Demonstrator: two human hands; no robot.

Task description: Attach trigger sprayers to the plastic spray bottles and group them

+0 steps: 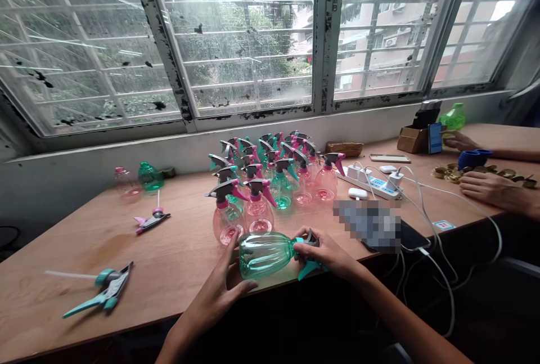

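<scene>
A clear green spray bottle (266, 254) lies on its side in the air above the table's front edge, its base to the left. My left hand (230, 282) is wrapped round the base end, fingers behind and thumb below. At the neck, my right hand (318, 248) grips the grey and teal spray head (310, 267). Just behind stand several pink and green spray bottles (260, 215) with heads fitted. To the left lie a loose teal spray head (108, 285) and a pink one (152, 220), each with its tube. A headless pink bottle (127, 183) and green bottle (151, 177) stand farther back.
On the right are a power strip (382, 187) with chargers and white cables, and a phone (411, 234). Beyond it, another person's hands (485, 189) are near gold-coloured pieces and a blue object (473, 158). Windows line the back wall.
</scene>
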